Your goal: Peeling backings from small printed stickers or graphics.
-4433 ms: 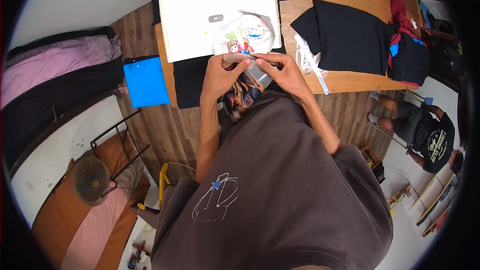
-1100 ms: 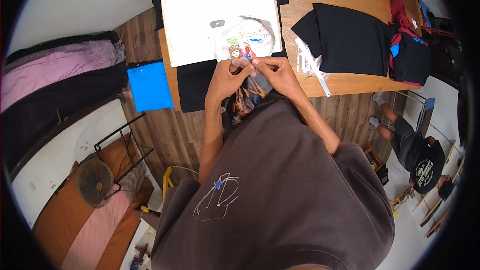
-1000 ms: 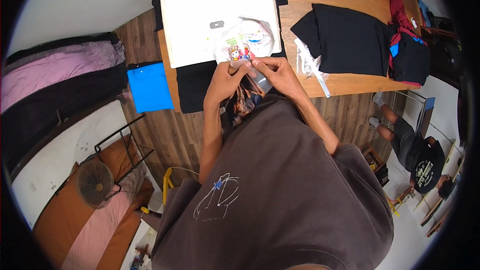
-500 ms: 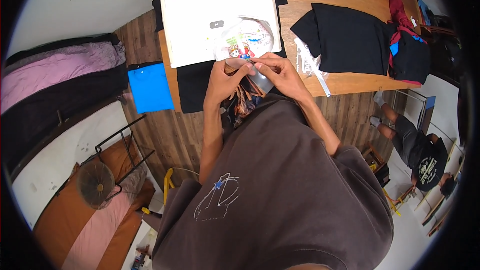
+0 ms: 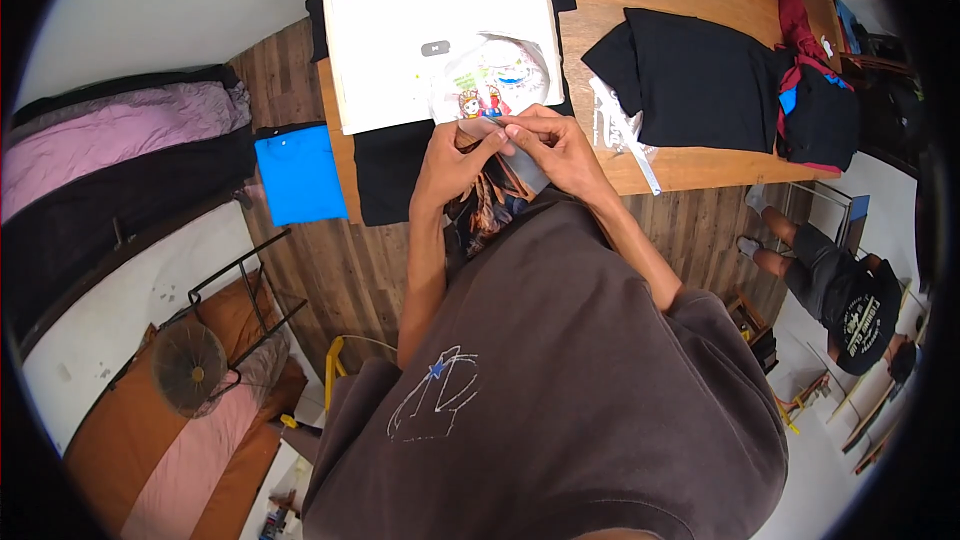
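Note:
My left hand [image 5: 445, 172] and my right hand [image 5: 568, 152] meet at the near edge of a white board, fingertips pinched together. Between them they hold the upper edge of a glossy film sheet [image 5: 488, 210] with a dark brown and orange print. The sheet hangs down against my shirt, its lower part hidden. Just beyond my fingers, a clear roundish film [image 5: 505, 80] printed with cartoon figures lies on the white board [image 5: 440, 0]. Black cloth [image 5: 390, 180] shows under the board and drapes over the table's near edge.
The wooden table [image 5: 690, 168] bears a folded black shirt [image 5: 700, 80], a clear plastic strip [image 5: 640, 155] and maroon cloth [image 5: 785, 0]. A blue folded shirt [image 5: 302, 175] lies left. A fan [image 5: 190, 368] stands lower left. Another person [image 5: 850, 290] is at the right.
My hands stay nearly in place, with only a small shift of the fingers on the sheet. At the right, the other person has moved slightly.

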A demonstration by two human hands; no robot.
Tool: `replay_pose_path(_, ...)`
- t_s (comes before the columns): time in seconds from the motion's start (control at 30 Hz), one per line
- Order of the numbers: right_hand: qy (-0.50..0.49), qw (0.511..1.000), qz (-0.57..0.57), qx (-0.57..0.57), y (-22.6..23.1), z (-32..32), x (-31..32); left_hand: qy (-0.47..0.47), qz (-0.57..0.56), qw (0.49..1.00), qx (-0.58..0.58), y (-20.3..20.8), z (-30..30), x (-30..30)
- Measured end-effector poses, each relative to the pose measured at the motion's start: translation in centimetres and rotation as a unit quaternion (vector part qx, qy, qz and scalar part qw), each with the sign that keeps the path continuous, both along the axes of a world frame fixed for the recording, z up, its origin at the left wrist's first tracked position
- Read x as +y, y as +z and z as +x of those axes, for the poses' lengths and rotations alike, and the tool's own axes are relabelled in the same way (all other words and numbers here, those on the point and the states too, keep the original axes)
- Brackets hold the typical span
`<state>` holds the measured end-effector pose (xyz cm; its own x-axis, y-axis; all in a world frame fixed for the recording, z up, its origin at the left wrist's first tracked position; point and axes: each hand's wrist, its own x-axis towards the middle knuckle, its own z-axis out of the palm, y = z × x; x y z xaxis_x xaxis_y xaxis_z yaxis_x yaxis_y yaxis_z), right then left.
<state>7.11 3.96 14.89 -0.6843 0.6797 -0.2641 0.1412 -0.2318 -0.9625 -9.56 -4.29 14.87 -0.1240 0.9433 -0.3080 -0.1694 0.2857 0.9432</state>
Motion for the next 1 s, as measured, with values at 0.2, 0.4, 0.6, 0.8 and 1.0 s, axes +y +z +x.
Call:
replay_pose_path(0.2, -0.010, 1.000, -0.007, -0.003, -0.2, -0.4, -0.1, -0.011, -0.004, 1.000, 0.002, -0.3, -0.3, -0.1)
replay_pose_path(0.4, -0.010, 1.000, 0.018, -0.021, -1.5, -0.4, -0.2, -0.018, -0.001, 1.000, 0.001, -0.9, -0.2, -0.2)
replay_pose_path(0.6, -0.012, 0.999, 0.019, -0.045, -2.6, -0.4, -0.3, -0.025, -0.045, 0.999, -0.008, -1.7, 0.1, -0.4)
replay_pose_path(0.8, -0.024, 0.998, -0.032, -0.056, -3.5, -0.6, -0.3, -0.034, -0.085, 0.996, 0.017, -1.6, 1.4, 0.0)
replay_pose_path(1.0, -0.037, 0.985, -0.139, -0.099, -2.8, -0.7, 0.2, -0.051, -0.149, 0.987, 0.035, -2.0, 0.9, -0.7)
